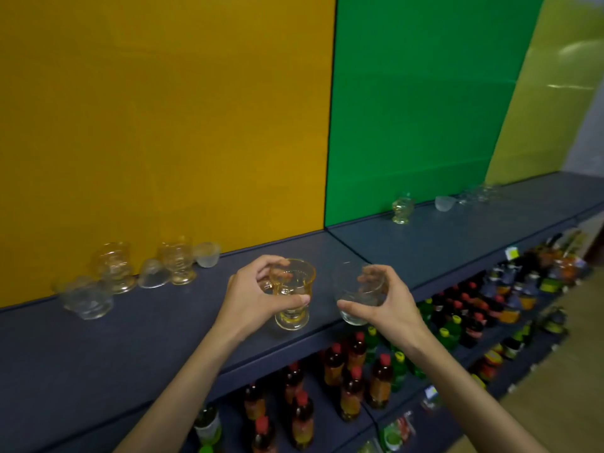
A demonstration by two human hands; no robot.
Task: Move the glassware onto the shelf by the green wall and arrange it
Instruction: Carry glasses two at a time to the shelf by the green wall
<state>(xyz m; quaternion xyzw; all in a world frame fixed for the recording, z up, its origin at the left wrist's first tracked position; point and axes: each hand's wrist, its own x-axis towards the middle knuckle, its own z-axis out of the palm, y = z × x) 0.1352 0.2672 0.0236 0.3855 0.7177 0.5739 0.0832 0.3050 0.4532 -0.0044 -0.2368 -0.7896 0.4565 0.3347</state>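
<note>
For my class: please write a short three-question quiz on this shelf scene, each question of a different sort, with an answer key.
1. True or false: the left hand holds an amber footed glass.
2. Which wall has more glassware in front of it? A) yellow wall B) green wall
3. Fill in: the right hand holds a ____ glass.

Key
1. True.
2. A: a cluster of glasses stands by the yellow wall; fewer pieces stand by the green, among them one footed glass.
3. Clear.
</note>
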